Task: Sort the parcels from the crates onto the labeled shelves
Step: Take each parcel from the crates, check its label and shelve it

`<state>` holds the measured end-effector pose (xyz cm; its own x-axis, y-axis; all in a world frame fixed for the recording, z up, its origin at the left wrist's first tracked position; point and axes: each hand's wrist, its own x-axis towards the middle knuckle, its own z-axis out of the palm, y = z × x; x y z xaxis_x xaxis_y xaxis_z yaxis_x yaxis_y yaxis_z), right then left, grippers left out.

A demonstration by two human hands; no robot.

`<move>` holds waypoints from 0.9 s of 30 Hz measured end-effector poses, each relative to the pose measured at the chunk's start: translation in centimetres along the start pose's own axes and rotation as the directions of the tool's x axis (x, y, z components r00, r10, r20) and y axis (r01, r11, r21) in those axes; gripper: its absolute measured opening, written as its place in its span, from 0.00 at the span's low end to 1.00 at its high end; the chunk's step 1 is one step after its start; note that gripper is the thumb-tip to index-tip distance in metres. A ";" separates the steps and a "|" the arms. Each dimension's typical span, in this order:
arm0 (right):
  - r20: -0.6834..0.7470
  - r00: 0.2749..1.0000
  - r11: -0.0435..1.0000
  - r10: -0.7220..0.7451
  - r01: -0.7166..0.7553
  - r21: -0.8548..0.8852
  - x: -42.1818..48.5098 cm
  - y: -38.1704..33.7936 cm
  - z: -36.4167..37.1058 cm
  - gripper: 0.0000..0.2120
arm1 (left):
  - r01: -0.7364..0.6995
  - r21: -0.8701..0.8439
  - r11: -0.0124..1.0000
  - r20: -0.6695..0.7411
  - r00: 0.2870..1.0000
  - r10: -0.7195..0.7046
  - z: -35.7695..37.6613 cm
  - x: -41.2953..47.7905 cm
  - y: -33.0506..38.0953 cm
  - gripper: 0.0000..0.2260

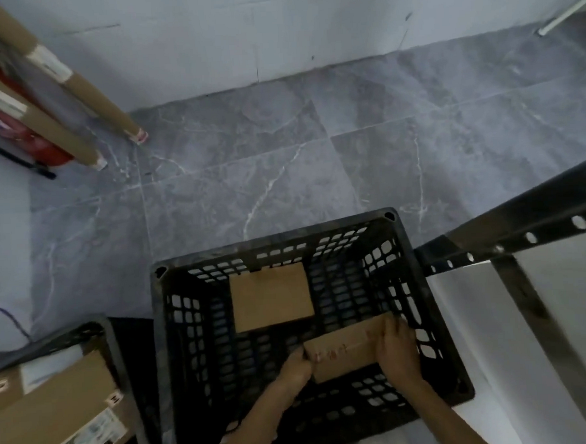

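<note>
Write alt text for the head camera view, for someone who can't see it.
A person's left hand and right hand grip the ends of a brown cardboard parcel inside a black plastic lattice crate. A second flat brown cardboard parcel lies behind it in the crate. A black metal shelf frame stands to the right, grey marble floor tiles beyond.
</note>
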<state>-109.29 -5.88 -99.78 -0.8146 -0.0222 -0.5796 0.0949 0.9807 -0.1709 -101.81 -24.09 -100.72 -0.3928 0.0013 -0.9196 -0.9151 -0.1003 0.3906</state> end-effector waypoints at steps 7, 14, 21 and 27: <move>0.024 0.997 0.882 0.071 -0.074 0.466 -0.7 -1.2 -2.4 0.24 | 0.077 -0.141 0.987 -0.039 0.996 -0.083 -0.3 -2.3 0.5 0.22; -0.010 1.000 0.736 0.004 0.004 0.677 -8.0 -4.6 -12.8 0.12 | -0.141 -0.395 0.908 -0.213 0.975 0.059 -3.3 -15.5 6.3 0.22; -0.158 0.987 0.587 -0.038 0.150 0.795 -19.1 -10.7 -29.6 0.12 | -0.348 -0.410 0.843 -0.324 0.920 0.222 -5.7 -33.9 16.3 0.21; -0.323 0.944 0.424 -0.071 0.322 0.847 -27.1 -16.4 -46.1 0.03 | -0.559 -0.383 0.735 -0.426 0.813 0.397 -8.0 -50.5 26.8 0.19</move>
<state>-115.16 -12.45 -44.54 -0.9603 -0.0277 -0.2774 0.2627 0.2438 -0.9336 -105.79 -34.80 -44.12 -0.6437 -0.4622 -0.6100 -0.4176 -0.4558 0.7861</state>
